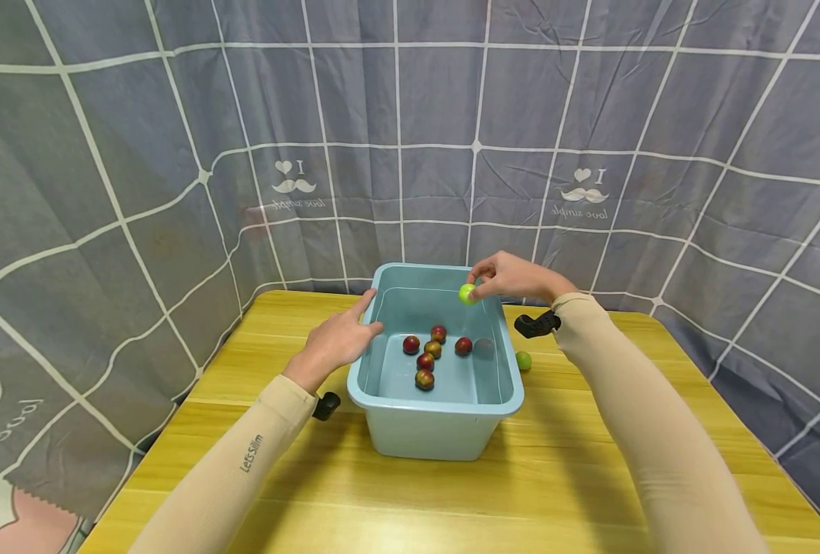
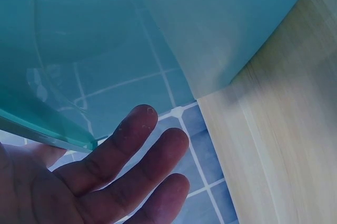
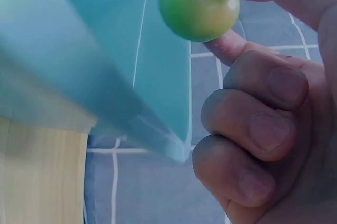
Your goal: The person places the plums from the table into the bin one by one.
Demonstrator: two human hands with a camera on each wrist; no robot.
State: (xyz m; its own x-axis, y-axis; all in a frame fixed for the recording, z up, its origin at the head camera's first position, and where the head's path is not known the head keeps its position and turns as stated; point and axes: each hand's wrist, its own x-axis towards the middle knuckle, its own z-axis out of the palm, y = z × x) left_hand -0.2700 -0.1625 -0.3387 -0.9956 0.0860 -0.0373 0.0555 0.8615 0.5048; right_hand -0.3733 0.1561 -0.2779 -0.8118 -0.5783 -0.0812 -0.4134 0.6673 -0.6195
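Observation:
My right hand (image 1: 517, 275) pinches a small round green fruit (image 3: 197, 8) between thumb and index finger, the other fingers curled in toward the palm. In the head view this fruit is above the right rear part of a light blue plastic tub (image 1: 438, 410). My left hand (image 1: 334, 338) is at the tub's left rim, thumb over the edge. The left wrist view shows its fingers (image 2: 152, 166) loosely extended beside the outer wall. Several small red and yellowish fruits (image 1: 425, 362) lie on the tub's floor.
A second green fruit (image 1: 524, 360) sits on the wooden table (image 1: 299, 492), close to the tub's right side. A grey curtain with white grid lines (image 1: 438, 185) hangs behind the table and along both sides. Black wrist bands (image 1: 536, 325) stick out beneath the sleeves.

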